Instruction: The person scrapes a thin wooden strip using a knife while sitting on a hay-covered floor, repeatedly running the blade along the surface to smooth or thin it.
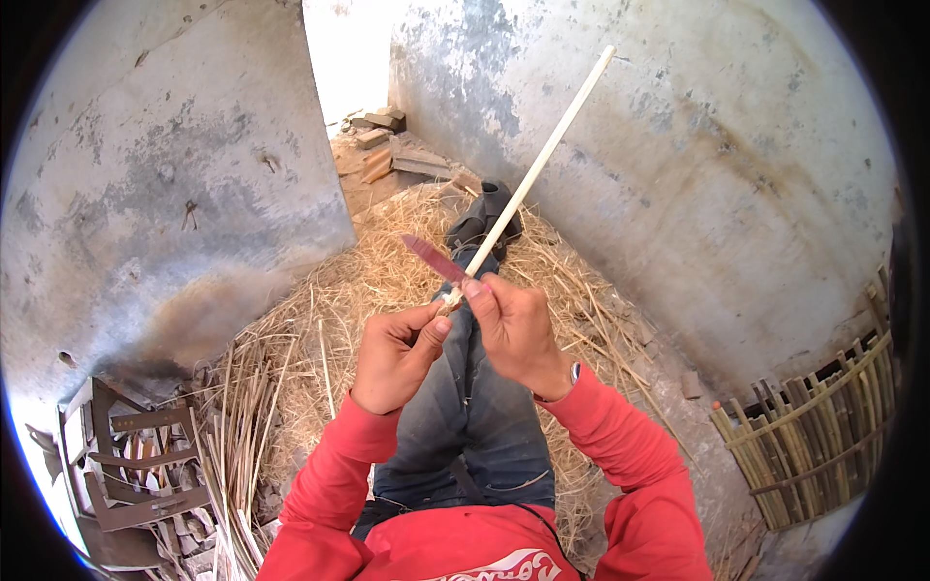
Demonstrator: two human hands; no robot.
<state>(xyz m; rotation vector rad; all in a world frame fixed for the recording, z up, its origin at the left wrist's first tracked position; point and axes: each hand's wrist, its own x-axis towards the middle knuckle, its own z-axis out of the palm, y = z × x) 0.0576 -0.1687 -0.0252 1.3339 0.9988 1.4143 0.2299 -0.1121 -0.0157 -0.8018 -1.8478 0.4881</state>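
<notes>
A long pale peeled stick (pixel 542 160) slants up and away to the right from between my hands. Its near end, with a small whitish frayed bit, is pinched between the thumb and fingers of my left hand (pixel 399 353). My right hand (pixel 515 329) is closed around a knife, and the handle is mostly hidden inside the fist. The knife's reddish-brown blade (pixel 433 257) points up and left, lying across the stick close to the left fingertips. Both hands are above my outstretched legs in dark jeans (pixel 460 426).
Straw-like shavings (pixel 387 232) cover the ground around my legs. Long thin strips (pixel 247 416) lie at left beside a broken metal frame (pixel 155 465). A slatted stick panel (pixel 814 426) leans at right. Bricks (pixel 387 140) sit by the bright opening between worn walls (pixel 678 174).
</notes>
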